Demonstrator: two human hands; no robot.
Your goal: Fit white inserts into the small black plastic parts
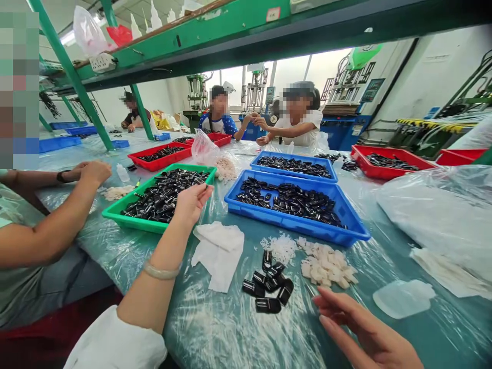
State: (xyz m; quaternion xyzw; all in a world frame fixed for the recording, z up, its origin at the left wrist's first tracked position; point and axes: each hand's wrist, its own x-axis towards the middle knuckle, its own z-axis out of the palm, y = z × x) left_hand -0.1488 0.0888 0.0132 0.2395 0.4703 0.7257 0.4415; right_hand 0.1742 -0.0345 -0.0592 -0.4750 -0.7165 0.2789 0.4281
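My left hand (192, 204) reaches over the right side of a green tray (115, 218) heaped with small glossy black pieces (157, 197). Its thumb and fingers are pinched together; a tiny dark thing shows at their tips, too small to name. Low on the right, my right hand (363, 330) hovers above the table with thumb and index finger apart and nothing plainly held. Just beyond it lie a pile of small white blocks (326, 264) and a thin sliver beside the fingertips. Several loose black pieces (269, 284) lie left of this hand.
Two blue trays (295, 228) of black pieces stand ahead. A white cloth (221, 251), translucent flakes (280, 247) and a clear plastic bottle (403, 298) lie nearby. Red trays (392, 163) are farther back. A co-worker's hands (92, 173) are at left; others sit opposite beneath a green shelf (215, 31).
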